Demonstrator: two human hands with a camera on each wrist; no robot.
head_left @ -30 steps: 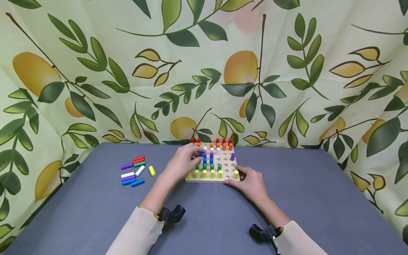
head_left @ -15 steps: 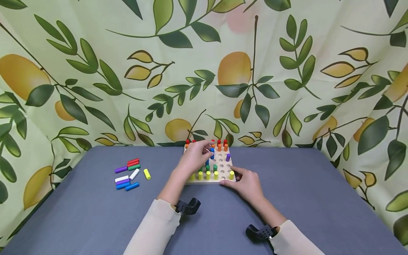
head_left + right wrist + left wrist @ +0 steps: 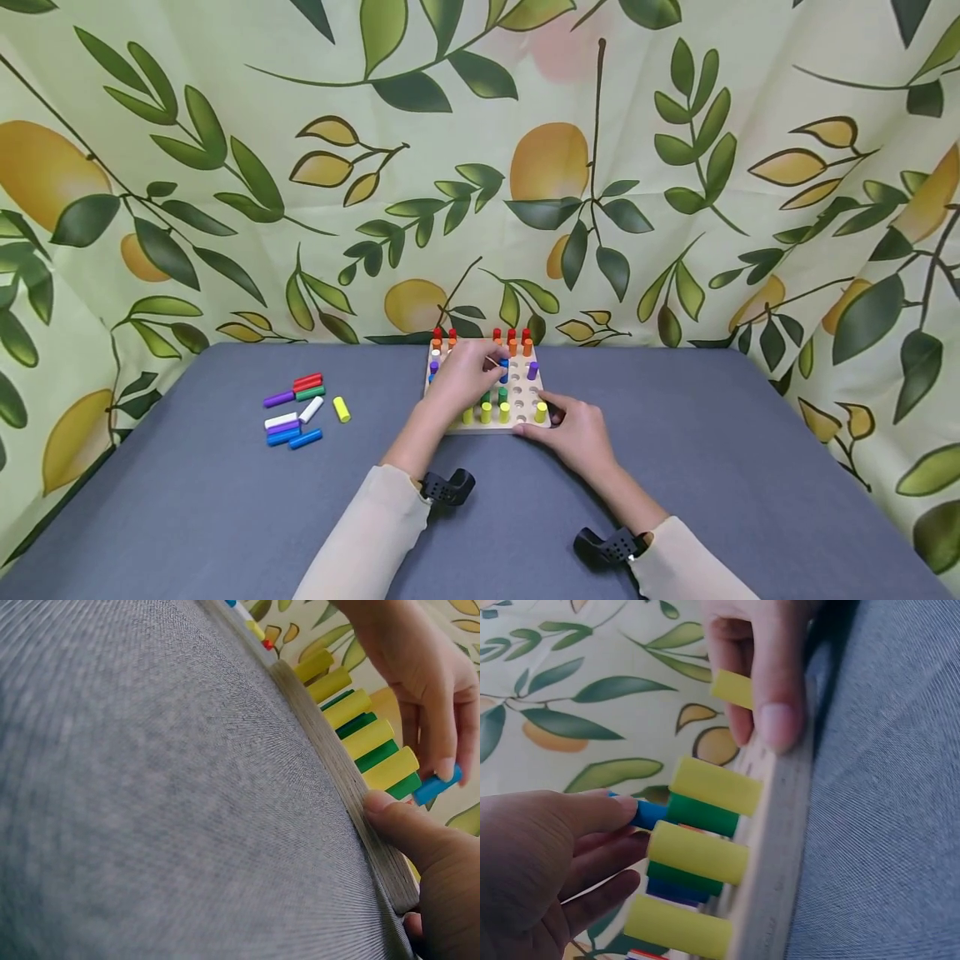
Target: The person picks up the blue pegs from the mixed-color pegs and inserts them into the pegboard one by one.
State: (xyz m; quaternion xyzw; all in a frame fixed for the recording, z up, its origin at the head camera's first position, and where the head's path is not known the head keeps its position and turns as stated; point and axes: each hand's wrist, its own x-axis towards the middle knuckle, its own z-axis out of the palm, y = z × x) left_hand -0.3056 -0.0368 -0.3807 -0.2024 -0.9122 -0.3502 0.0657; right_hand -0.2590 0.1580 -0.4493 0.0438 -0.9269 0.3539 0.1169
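Note:
Thumb and fingertips of my left hand (image 3: 461, 379) pinch a blue peg (image 3: 438, 785) upright over the wooden pegboard (image 3: 491, 430), just behind the green pegs (image 3: 502, 396). The board's front row holds yellow pegs (image 3: 486, 412). Farther back stand orange pegs (image 3: 512, 349) and red pegs (image 3: 512, 335); one purple peg (image 3: 532, 370) is on the right side. My right hand (image 3: 581, 429) holds the board's near right corner, its thumb on the front edge near a yellow peg (image 3: 733, 689). Part of the board's left half is hidden behind my left hand.
Loose pegs lie left of the board: a yellow one (image 3: 341, 408), a green one (image 3: 311, 392), a purple one (image 3: 278, 400), a white one (image 3: 311, 409), a blue one (image 3: 306, 439) and several others. A leaf-patterned cloth (image 3: 450, 250) hangs behind the grey table (image 3: 525, 517).
My left hand has carried the blue peg rightward over the board, then slightly lower. My right hand keeps its place at the corner. The head view has shifted a little.

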